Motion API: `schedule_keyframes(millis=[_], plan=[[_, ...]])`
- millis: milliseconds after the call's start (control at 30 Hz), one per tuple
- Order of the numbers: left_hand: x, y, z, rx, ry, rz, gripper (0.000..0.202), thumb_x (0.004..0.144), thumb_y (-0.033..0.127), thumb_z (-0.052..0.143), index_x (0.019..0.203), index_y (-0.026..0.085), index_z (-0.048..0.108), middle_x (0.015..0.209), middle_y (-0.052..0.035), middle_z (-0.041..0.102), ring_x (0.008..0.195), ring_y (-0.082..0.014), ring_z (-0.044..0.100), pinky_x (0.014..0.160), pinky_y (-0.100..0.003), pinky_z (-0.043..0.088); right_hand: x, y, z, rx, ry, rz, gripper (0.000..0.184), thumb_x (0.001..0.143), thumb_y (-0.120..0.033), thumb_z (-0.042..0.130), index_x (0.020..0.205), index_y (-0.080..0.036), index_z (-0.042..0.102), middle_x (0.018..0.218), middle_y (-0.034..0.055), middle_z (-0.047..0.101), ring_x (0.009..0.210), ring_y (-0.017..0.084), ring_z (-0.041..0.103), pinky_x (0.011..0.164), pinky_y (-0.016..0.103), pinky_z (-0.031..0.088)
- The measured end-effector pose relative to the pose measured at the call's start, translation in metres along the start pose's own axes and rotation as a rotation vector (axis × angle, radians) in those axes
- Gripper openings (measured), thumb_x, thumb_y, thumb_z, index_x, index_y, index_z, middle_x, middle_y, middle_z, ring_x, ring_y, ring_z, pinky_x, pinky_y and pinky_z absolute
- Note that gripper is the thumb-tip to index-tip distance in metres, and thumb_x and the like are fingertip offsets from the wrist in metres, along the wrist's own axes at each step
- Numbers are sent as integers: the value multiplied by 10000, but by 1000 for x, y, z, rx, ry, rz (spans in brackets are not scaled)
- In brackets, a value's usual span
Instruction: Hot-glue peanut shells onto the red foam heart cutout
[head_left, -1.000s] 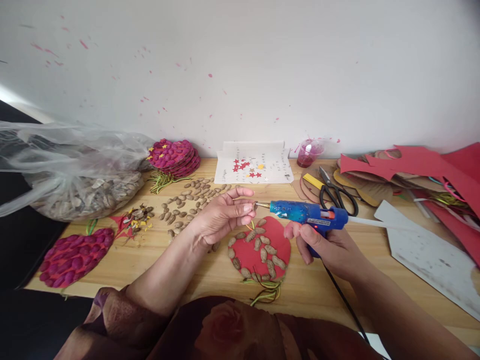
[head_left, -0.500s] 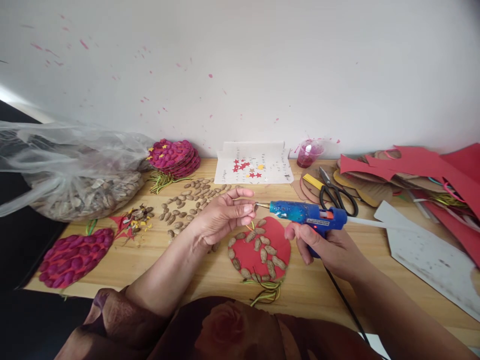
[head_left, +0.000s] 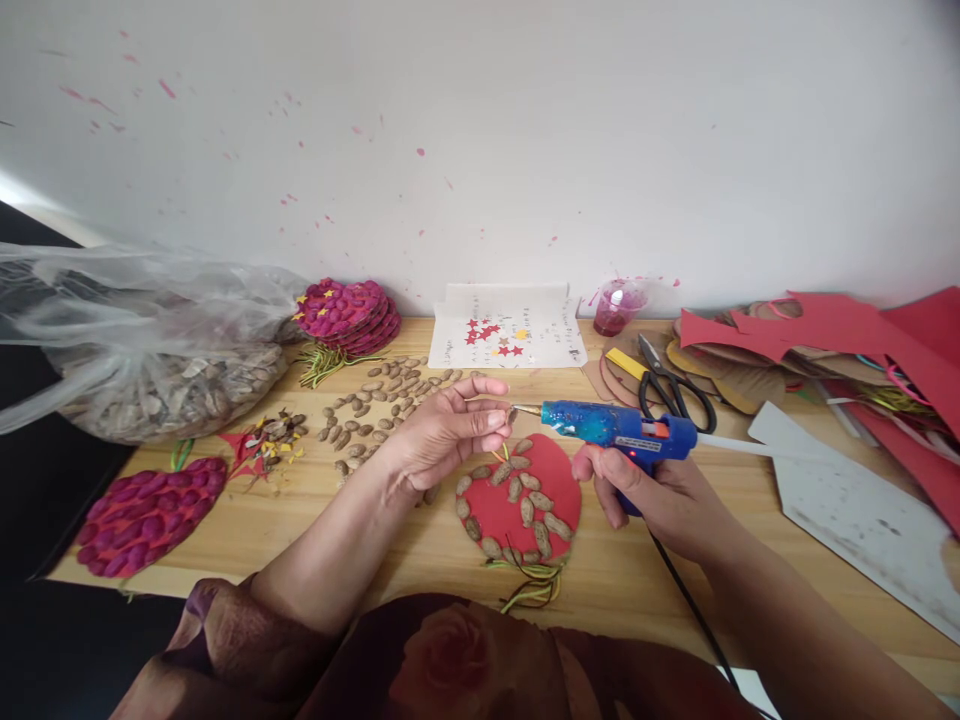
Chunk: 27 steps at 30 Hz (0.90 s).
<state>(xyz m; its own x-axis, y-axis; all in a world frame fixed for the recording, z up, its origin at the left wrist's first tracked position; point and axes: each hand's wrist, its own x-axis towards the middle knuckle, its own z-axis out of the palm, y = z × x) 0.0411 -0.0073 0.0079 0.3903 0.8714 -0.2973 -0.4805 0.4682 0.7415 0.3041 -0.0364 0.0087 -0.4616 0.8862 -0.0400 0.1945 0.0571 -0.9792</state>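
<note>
My right hand [head_left: 637, 480] grips a blue glue gun [head_left: 615, 428] held level, its metal nozzle pointing left. A white glue stick pokes out of its back end and a black cord hangs below. My left hand [head_left: 461, 430] pinches a peanut [head_left: 511, 416] in its fingertips, right at the nozzle; the fingers cover most of it. Beneath both hands lies a round red card [head_left: 495, 510] with unshelled peanuts along its rim and in a line across it. Green and yellow strings [head_left: 529, 585] hang from its near edge.
Loose peanuts [head_left: 390, 385] lie behind my left hand; a plastic bag of peanuts [head_left: 172, 390] stands left. Purple peanut-covered discs [head_left: 349, 315] are stacked behind, another [head_left: 154, 515] front left. Scissors [head_left: 671, 390], a pink-stained cup [head_left: 619, 308], star-strewn paper [head_left: 457, 350] and red scraps [head_left: 825, 330] lie around.
The glue gun has shifted very slightly to the right, its nozzle still close to the peanut. My left hand has stayed in place.
</note>
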Motion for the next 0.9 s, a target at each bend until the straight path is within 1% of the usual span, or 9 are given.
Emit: schedule_keyframes(millis=[100,300,467,667,900], plan=[[0,0,0,2,1,7,405,690,95,890,1012,145,649,746,-10,696,653,-108,690,600,-166,580,-1,0,0,-15,2,3,441,999,-590,488,871,-193,635,495,-22,585,487,151,539,594,328,468],[1,1,-1,2,0,19,420,685,97,895,1021,147,648,758,-14,699,665,-111,693,605,-169,582,0,-2,0,-3,8,4,424,1000,-580,493,877,-197,627,489,-34,567,460,139,522,555,308,453],[0,1,-1,0,-4,30,414,693,99,890,1025,150,648,749,-7,695,642,-102,683,605,-165,572,0,-2,-1,-10,12,7,454,989,-608,491,865,-194,631,488,-22,582,470,149,532,571,321,463],[0,2,0,-5,-5,37,421,680,99,897,1016,148,648,731,-2,692,636,-107,687,595,-163,562,0,-2,-1,-23,11,3,449,992,-595,495,849,-195,640,489,-22,584,472,145,527,579,320,464],[-1,2,0,8,12,56,414,689,86,886,1021,148,647,774,-11,709,655,-111,696,603,-173,564,-1,1,-1,-19,12,28,429,990,-582,511,859,-194,640,528,-18,605,465,137,531,557,309,452]])
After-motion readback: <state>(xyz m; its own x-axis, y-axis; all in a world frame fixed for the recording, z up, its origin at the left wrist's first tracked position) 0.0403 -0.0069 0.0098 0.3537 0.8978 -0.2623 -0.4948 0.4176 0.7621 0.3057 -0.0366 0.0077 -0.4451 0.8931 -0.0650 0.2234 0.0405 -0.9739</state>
